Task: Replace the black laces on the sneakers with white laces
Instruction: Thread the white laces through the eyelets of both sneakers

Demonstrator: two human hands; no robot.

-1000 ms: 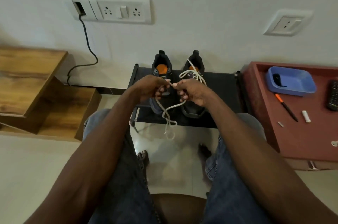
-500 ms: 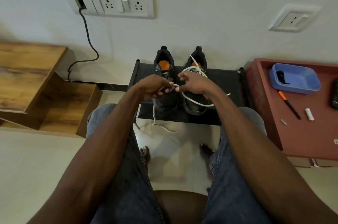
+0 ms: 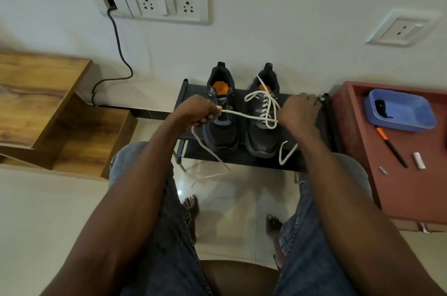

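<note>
Two dark sneakers stand side by side on a low black rack [image 3: 312,158]. The right sneaker [image 3: 262,136] is threaded with a white lace. The left sneaker [image 3: 223,131] shows no lace in its eyelets. A loose white lace [image 3: 244,115] stretches taut between my hands above the shoes. My left hand [image 3: 197,112] pinches one part of it, and its end hangs down toward the floor. My right hand [image 3: 298,112] grips the other part, whose tail loops down by the right shoe's toe.
A red table [image 3: 377,174] at the right holds a blue tray [image 3: 411,124] with a black lace inside, an orange-tipped pen [image 3: 391,147] and a small white tube [image 3: 419,160]. Wooden steps [image 3: 60,107] stand at the left. My knees and bare feet are below.
My hands, close together over the shoes a second ago, have moved apart sideways, pulling the white lace straight and taut between them.
</note>
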